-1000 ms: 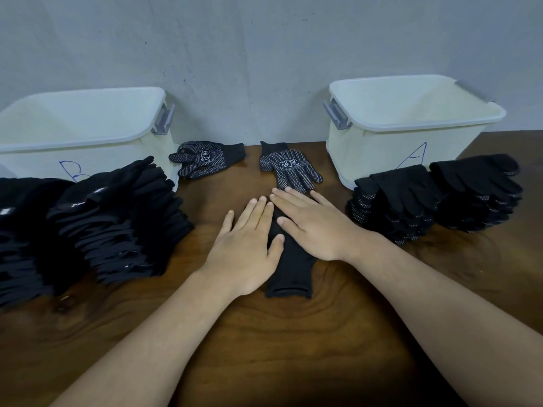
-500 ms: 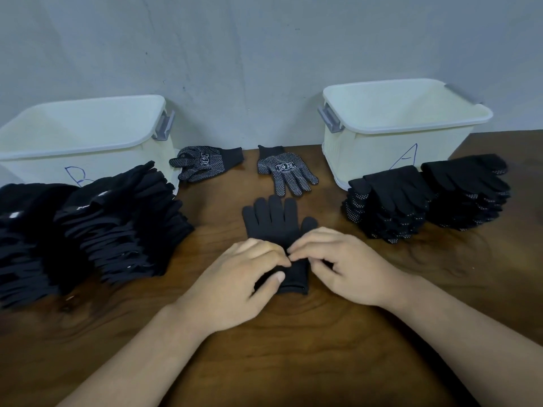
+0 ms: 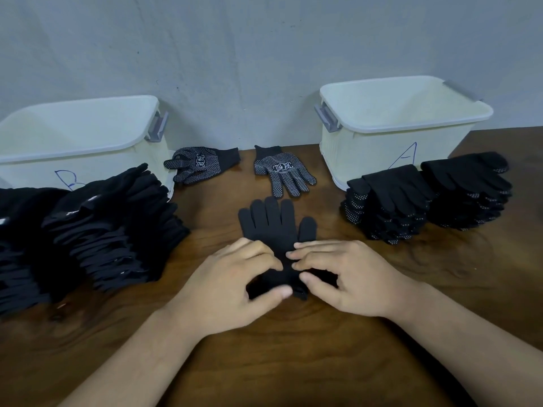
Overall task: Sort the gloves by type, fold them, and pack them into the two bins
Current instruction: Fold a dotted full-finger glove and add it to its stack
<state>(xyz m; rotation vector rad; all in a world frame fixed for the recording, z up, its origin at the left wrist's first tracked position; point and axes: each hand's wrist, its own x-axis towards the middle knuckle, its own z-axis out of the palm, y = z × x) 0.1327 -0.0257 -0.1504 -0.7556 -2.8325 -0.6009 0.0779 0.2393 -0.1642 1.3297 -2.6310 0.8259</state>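
- Black plain glove: lies centred before you on the table, fingers pointing away.
- Your left hand and right hand: flat a second ago, now both pinch its cuff; folding begins.

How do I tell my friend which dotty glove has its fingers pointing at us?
Find the white bin marked A. Just left of it lies a dotted glove, cuff at the wall. The other dotted glove lies sideways instead.

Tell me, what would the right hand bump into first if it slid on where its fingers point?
Probably the left hand: the right hand pinches the black glove with fingers aimed leftward, and the left hand's fingertips sit just opposite, seemingly almost touching.
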